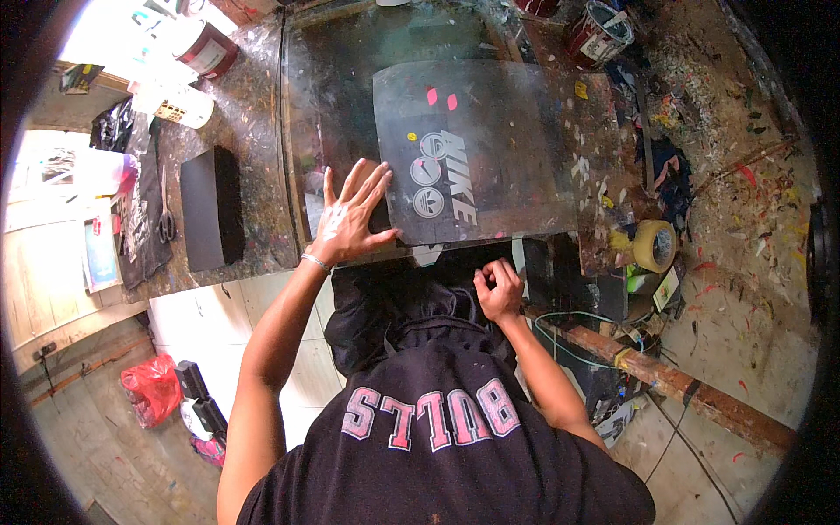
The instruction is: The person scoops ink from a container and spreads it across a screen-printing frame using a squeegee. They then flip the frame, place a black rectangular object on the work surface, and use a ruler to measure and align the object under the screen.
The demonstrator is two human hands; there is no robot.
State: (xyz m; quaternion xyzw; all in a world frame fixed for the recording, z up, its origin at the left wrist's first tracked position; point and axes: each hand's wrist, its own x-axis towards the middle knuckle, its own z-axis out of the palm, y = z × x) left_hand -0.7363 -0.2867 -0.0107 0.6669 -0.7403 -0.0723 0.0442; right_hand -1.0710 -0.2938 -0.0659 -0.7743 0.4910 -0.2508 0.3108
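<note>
A clear film sheet (507, 114) with pale lettering and a column of round emblems lies on the dark, paint-flecked glass top (328, 105) of the workbench. Two pink stickers and a small yellow one show on the film. My left hand (350, 219) is spread with its palm down at the film's left edge, the thumb reaching the near left corner. Just off the near edge of the bench, my right hand (501, 293) is closed with the fingers curled in. Whatever it may hold is hidden.
A black block (210, 208) and scissors (166, 219) lie left, below a white tub (185, 105) and a red-brown paint tin (206, 50). On the right are a tape roll (654, 245) and a paint-smeared can (599, 35). A wooden beam (674, 381) runs low right.
</note>
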